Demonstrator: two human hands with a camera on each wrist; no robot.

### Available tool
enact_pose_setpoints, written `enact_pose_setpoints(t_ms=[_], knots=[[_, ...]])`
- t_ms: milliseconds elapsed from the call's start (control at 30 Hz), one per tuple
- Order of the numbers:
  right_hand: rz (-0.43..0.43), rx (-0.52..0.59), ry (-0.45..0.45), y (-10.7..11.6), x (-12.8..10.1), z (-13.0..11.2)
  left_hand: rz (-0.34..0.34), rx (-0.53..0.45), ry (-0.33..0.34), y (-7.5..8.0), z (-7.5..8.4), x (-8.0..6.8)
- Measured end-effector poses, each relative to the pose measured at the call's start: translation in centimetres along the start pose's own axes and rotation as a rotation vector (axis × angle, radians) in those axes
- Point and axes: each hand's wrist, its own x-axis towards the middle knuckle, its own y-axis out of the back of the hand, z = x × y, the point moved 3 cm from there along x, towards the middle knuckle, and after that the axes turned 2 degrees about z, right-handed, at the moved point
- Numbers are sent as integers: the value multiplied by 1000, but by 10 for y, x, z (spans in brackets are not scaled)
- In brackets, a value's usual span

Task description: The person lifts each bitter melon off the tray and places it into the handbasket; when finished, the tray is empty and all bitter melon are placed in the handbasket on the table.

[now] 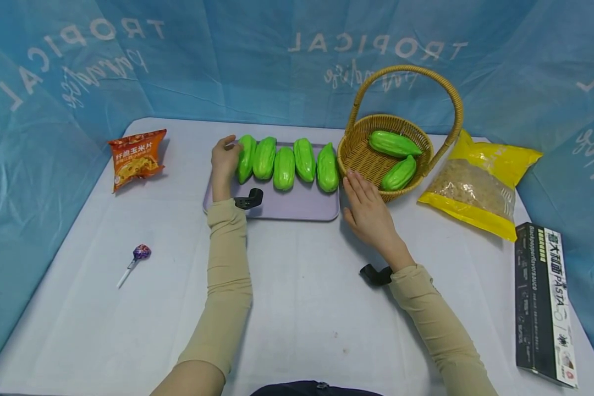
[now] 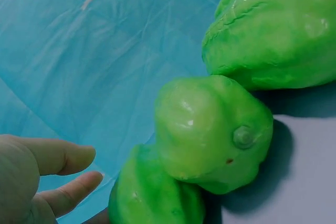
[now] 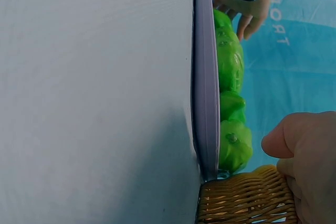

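Observation:
Several green ridged gourds [image 1: 284,168] lie in a row on a lilac tray [image 1: 297,212]. My left hand [image 1: 225,161] is at the tray's left end, beside the leftmost gourd [image 1: 246,159]. In the left wrist view its thumb and a finger are apart with nothing between them; another fingertip reaches the lowest gourd [image 2: 152,190], and contact cannot be made out. My right hand [image 1: 368,212] lies with fairly straight fingers against the near left side of a wicker basket [image 1: 358,157]. Two more green gourds [image 1: 395,144] are inside it.
An orange snack bag [image 1: 137,159] and a lollipop [image 1: 141,252] lie on the left. Right of the basket are a yellow bag [image 1: 480,181] and a black pasta box [image 1: 542,302]. The basket's tall handle [image 1: 410,69] arches above it. Blue curtain [image 1: 257,66] surrounds the table.

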Motion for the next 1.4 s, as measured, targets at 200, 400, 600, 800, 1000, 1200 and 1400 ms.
enact_pose_setpoints(t_ms=[200,400,600,800,1000,1200,1400], knots=[[5,3,1,0,0,0,-30,8,-11,-4,-2,-1],[6,-6,5,0,0,0,-31,17,-18,-6,-4,0],[3,-2,0,1,0,0,-4,8,-7,-3,-3,-1],[-8,-3,-5,2,0,-1,32,-18,-16,5,5,-6],[-8,-7,-4,1,0,-1,62,-37,-68,12,19,-12],[-12,-13,-5,0,0,0,47,-96,-79,13,31,-18],[-14,-16,0,-1,0,1,28,-109,-76,9,34,-19]])
